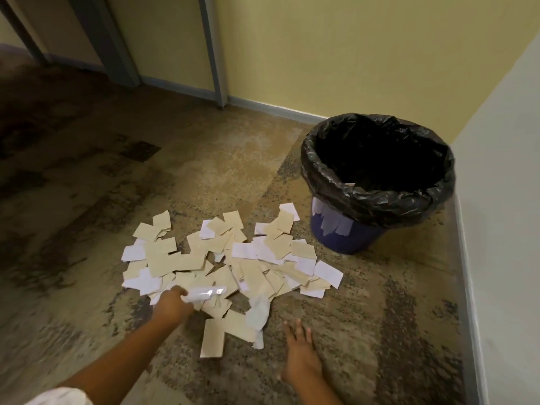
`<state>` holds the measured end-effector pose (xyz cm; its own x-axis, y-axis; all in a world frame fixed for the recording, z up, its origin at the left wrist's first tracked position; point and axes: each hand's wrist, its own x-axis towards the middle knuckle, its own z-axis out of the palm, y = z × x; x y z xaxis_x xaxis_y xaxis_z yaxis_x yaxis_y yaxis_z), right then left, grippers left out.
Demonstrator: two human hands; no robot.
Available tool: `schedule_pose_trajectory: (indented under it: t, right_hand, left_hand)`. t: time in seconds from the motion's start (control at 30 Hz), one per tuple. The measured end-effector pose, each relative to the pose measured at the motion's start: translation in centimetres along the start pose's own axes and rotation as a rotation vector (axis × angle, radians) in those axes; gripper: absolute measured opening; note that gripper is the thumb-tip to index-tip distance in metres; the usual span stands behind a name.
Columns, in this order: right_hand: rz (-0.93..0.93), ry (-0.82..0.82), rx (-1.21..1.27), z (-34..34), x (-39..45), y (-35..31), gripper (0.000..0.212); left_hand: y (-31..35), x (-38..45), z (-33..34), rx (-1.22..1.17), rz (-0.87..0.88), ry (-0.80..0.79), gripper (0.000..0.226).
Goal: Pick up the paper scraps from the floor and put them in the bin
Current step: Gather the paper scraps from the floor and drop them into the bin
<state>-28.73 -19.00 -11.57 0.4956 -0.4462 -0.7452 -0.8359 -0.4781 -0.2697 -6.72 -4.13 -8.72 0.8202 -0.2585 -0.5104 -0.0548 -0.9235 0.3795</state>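
Observation:
A wide heap of cream and white paper scraps lies on the patterned carpet. Behind it to the right stands a blue bin lined with a black bag; a bit of white paper shows inside near the front rim. My left hand is at the heap's near edge and grips a white scrap, which looks blurred. My right hand hovers or rests flat on the carpet to the right of the nearest scraps, fingers straight and spread, holding nothing.
A yellow wall with a grey skirting board runs behind the bin. A pale wall closes the right side, close to the bin. Grey door frames stand at the back left. Bare carpet spreads to the left.

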Motion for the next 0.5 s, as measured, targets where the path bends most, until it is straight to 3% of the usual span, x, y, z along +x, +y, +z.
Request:
schedule_pose_trajectory:
  t: [0.2,0.37,0.5]
  right_hand:
    - [0.051,-0.024,-0.133,1.0,1.4,-0.2,0.113]
    - [0.023,-0.022,-0.089,1.6,2.4,0.7,0.112]
    - [0.007,0.019,-0.068,2.0,2.9,1.2,0.115]
  left_hand:
    - [-7.3,3.6,-3.1,0.217,-0.068,0.11,0.039]
    - [-7.7,8.6,-4.6,-0.051,-0.091,0.152,0.088]
    - [-8.1,11.9,-5.0,-0.19,-0.145,0.18,0.099]
